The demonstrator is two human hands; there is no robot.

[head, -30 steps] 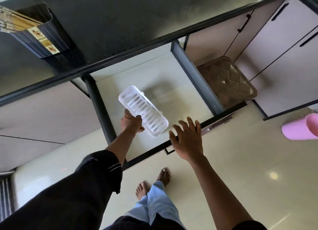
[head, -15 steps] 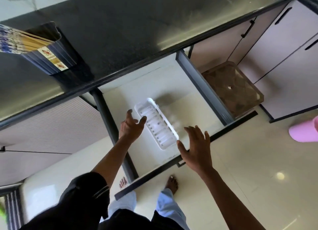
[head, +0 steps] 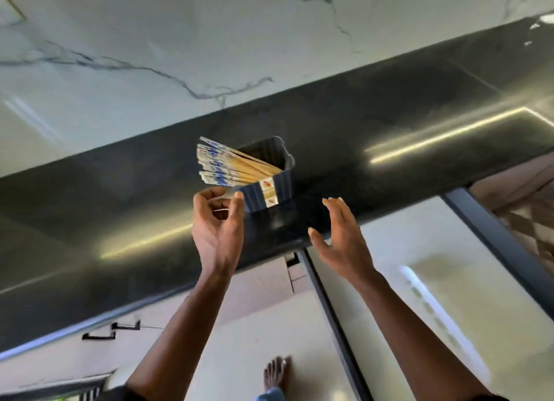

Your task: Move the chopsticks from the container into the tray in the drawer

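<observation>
A dark blue ribbed container (head: 269, 172) stands on the black countertop (head: 389, 122). Several wooden chopsticks (head: 227, 165) with blue-and-white patterned ends lean out of it to the left. My left hand (head: 217, 220) is raised just below those ends, fingers loosely curled and thumb near the container's left wall, holding nothing. My right hand (head: 338, 238) hovers open to the right of the container, fingers spread, apart from it. The white tray (head: 434, 307) lies blurred in the open drawer (head: 479, 250) at the lower right.
A marble wall (head: 180, 41) rises behind the countertop. Cabinet fronts with black handles (head: 111, 331) sit below on the left. A brown patterned basket (head: 533, 220) shows at the right edge. My bare foot (head: 277, 373) stands on the pale floor.
My left hand let go of the tray, which now lies in the drawer. Both hands rose from the drawer to the container on the countertop, and the view tilted upward.
</observation>
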